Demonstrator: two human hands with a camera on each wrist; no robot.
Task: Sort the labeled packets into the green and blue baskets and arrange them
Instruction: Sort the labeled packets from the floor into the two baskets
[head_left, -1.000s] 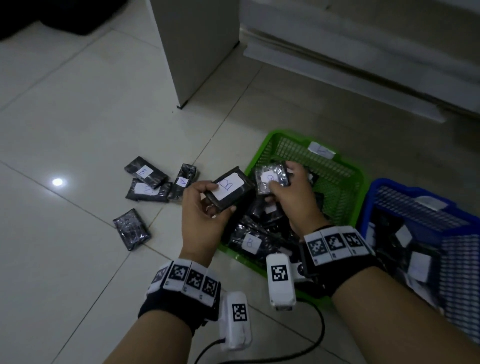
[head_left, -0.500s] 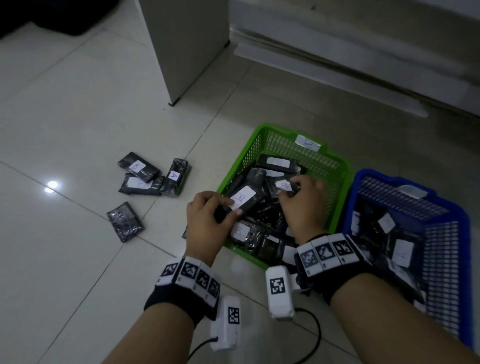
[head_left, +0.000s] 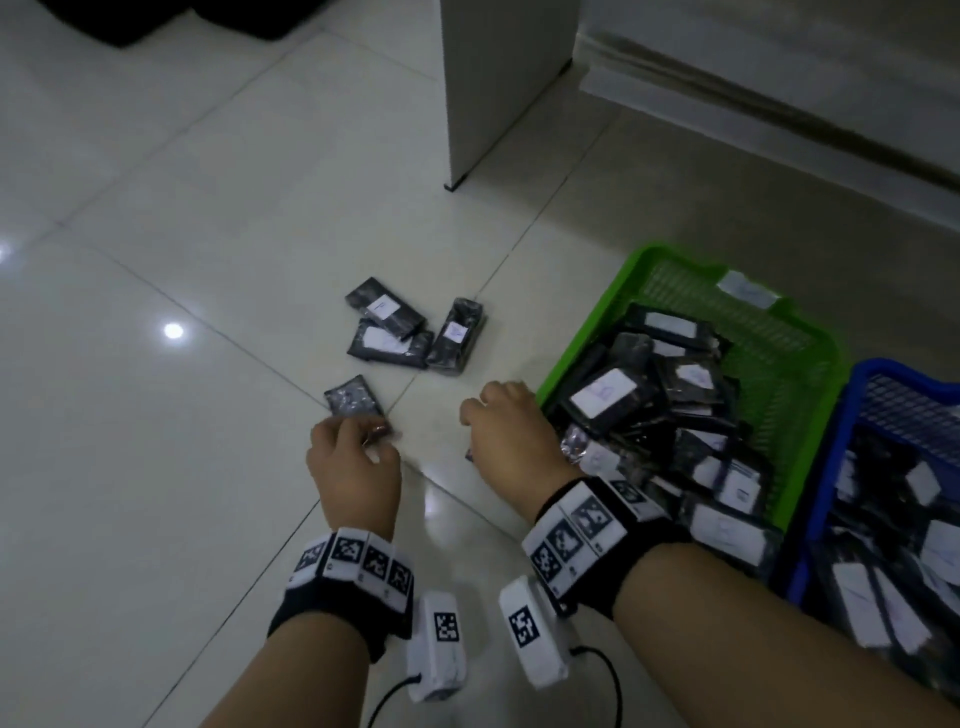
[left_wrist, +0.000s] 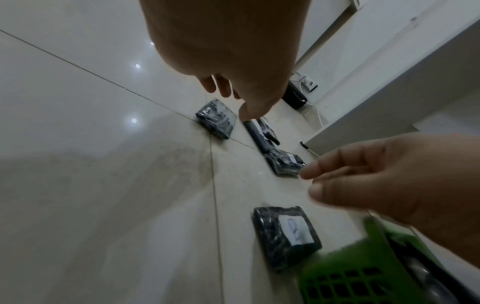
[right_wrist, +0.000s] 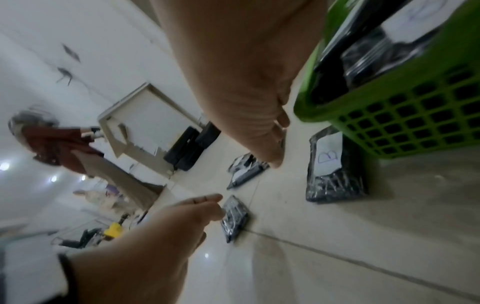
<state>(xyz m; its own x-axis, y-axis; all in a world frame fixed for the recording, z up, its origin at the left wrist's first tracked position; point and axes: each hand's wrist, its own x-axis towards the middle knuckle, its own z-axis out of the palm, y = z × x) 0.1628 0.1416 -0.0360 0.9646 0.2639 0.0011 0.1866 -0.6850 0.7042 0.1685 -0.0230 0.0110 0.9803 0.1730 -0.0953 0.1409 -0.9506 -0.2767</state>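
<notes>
The left hand (head_left: 353, 462) hung low over the floor (head_left: 182, 467), fingers loose, holding nothing, just beside a black packet (head_left: 352, 397). The right hand (head_left: 511, 436) was loose and empty too, above a packet marked B (right_wrist: 335, 166) lying beside the green basket (head_left: 587, 332). The blue basket (head_left: 831, 499) stood furthest right.

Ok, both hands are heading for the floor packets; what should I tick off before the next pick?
1. Left hand free: ok, holds nothing.
2. Right hand free: ok, holds nothing.
3. Label on the packet by the left hand: not ok, no label side shows.
4. Label on the packet beside the green basket: ok, reads B.
5. The green basket and its own tag: cannot tell, the writing is blurred.
</notes>
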